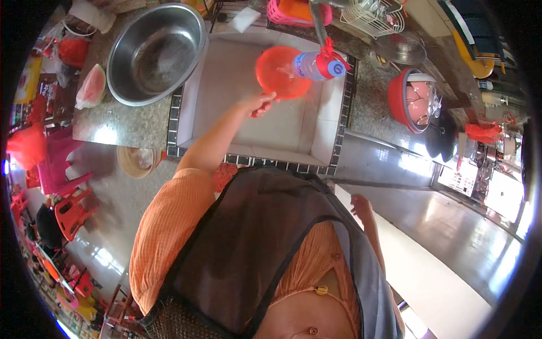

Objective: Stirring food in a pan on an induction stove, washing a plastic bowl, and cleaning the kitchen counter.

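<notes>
My left hand [260, 105] is closed around the handle of a red plastic water dipper [275, 70], held over a pale tiled sink [266, 127]. Above the dipper's right side is a clear plastic bottle [308, 65] with a blue end. Red plastic [328, 53] ties the bottle to the metal faucet [318, 23]. The bottle hides part of the dipper, and I cannot tell how much water the dipper holds. Down by my right side hangs my right hand [361, 206], fingers loosely curled and slightly apart, with nothing in it.
Left of the sink, a large steel basin [156, 55] stands on the stone counter [123, 123] near a wrapped watermelon piece [92, 87]. To the right are a red bowl [398, 99] of pink dishes and a metal strainer [402, 48]. A pink basket [279, 15] sits behind the sink.
</notes>
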A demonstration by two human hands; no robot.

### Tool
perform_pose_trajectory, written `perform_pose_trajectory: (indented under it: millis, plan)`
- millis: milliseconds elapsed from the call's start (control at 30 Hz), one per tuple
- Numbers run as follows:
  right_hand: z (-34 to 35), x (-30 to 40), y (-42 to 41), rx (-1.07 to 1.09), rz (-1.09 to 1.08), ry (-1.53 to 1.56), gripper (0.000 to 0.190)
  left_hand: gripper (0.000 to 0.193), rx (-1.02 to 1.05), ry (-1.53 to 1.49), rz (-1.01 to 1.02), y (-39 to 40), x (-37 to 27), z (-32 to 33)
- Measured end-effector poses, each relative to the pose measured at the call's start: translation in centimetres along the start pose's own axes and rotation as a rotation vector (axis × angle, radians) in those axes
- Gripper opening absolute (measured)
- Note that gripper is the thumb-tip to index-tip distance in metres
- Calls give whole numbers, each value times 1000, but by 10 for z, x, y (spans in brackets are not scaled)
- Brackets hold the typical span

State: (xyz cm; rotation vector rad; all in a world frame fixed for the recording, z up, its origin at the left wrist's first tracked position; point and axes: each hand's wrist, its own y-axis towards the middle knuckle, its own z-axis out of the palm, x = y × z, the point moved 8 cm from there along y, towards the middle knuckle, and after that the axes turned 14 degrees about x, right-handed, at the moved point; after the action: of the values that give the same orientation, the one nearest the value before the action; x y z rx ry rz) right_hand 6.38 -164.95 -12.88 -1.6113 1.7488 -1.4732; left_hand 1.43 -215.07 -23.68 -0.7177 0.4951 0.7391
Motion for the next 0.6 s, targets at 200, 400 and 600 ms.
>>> perform_pose_trajectory:
  millis: [200,400,600]
  plan:
    - [-50,292,3,-252,-432,-119,25,34,17,-283,27,46,-3,29]
    - [-67,533,-41,-782,-1231,-538,31,30,-374,741,-311,24,-19,27]
    - [-56,620,-21,-747,-1067,-671,48,23,-803,1356,-257,-25,-57,33]
